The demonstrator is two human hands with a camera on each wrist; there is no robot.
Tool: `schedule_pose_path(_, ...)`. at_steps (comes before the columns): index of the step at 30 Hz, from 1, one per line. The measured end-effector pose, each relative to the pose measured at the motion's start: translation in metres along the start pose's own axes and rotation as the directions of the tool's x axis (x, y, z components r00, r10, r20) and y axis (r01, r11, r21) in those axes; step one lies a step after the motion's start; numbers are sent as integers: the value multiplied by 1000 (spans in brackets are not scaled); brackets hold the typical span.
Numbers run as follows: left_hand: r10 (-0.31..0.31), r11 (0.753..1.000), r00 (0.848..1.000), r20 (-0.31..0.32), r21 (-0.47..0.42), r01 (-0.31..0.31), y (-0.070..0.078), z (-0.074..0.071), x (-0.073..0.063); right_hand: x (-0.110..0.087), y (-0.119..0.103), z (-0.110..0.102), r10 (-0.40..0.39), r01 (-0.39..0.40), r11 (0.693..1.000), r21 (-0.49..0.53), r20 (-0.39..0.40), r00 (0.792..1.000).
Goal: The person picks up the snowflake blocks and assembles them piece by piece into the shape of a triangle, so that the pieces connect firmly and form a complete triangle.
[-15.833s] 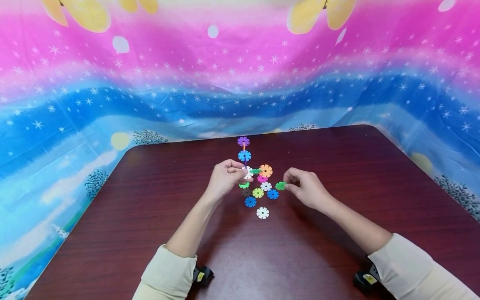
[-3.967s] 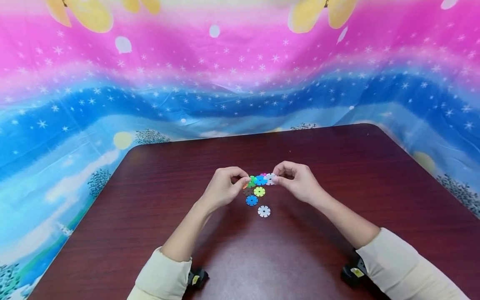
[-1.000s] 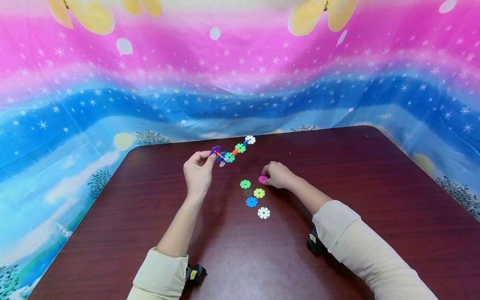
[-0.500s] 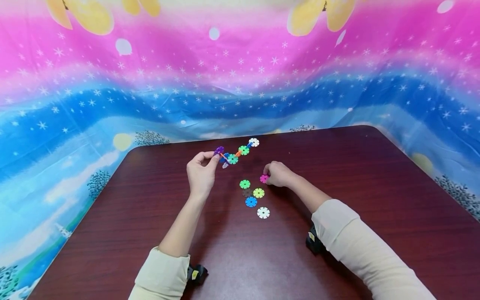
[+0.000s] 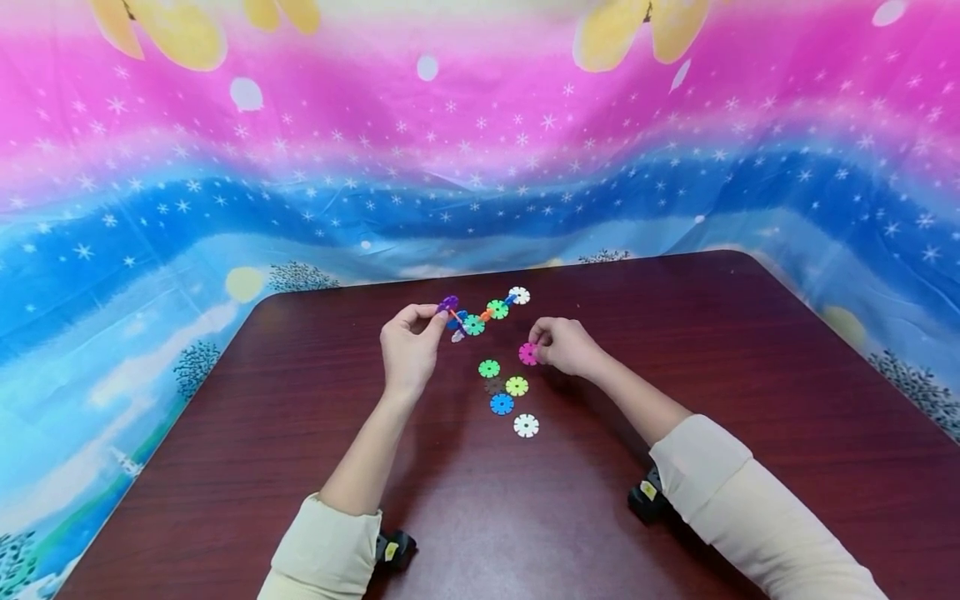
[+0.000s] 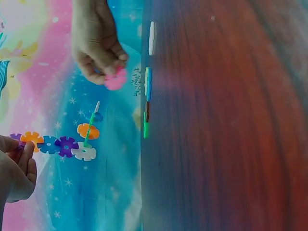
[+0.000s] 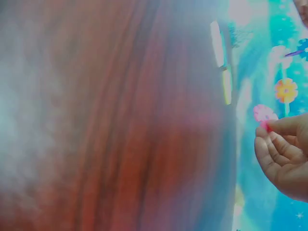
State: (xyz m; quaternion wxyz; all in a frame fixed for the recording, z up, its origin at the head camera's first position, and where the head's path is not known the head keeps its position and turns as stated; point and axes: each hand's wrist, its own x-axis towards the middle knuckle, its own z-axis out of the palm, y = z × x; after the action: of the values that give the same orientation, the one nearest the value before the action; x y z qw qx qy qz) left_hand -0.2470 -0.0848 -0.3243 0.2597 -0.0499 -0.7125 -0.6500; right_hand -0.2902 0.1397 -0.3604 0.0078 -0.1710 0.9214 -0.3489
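My left hand [image 5: 411, 348] pinches the purple disc [image 5: 448, 305] at one end of a joined chain of notched snowflake discs. The chain angles to the right through green discs [image 5: 497, 309] and ends in a white disc [image 5: 519, 296]. In the left wrist view it runs from the fingers through an orange disc [image 6: 32, 140], a blue disc [image 6: 49, 145] and a purple one to a white disc [image 6: 84, 152], where it bends. My right hand [image 5: 572, 347] pinches a loose pink disc [image 5: 528, 354] by its edge, close to the chain; the right wrist view shows thumb and fingertips on it.
On the brown table [image 5: 315, 417] below the hands lie loose discs: green [image 5: 489, 368], dark brown [image 5: 493, 386], yellow-green [image 5: 517, 386], blue [image 5: 502, 404] and white [image 5: 526, 426]. A patterned curtain [image 5: 480, 150] hangs behind the table's far edge.
Over the last second my left hand has carried the chain right and slightly down, and my right hand has lifted the pink disc. The chain has grown since the oldest frame, with fewer loose discs.
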Motion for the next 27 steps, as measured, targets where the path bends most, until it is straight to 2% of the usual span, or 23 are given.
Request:
schedule_pose_path(1,9,1000,1000,5,2,-9,-5,1,1,-2,-2,-2,1,0,999,41,-17,1000)
schedule_pose_path(5,29,1000,999,29,4,-29,-4,4,0,-9,-10,-12,11,4,981,192,-77,997)
schedule_pose_path(10,44,999,996,82,7,-45,-3,7,-4,-18,-20,-23,25,25,948,317,-153,988)
schedule_pose_path(13,60,998,990,125,14,-63,-2,10,-6,-23,-26,-28,35,46,917,396,-194,980)
schedule_pose_path(17,74,997,980,183,22,-79,0,13,-9,-28,-36,-33,54,73,857,510,-230,972)
schedule_pose_path(19,81,996,974,211,24,-88,2,14,-11,-30,-40,-34,65,77,838,541,-239,969)
schedule_pose_path(22,104,994,962,253,11,-111,6,17,-14,-32,-46,-35,78,71,830,554,-240,968)
schedule_pose_path(27,154,987,939,308,-7,-160,30,18,-24,-35,-53,-34,86,63,826,561,-236,968)
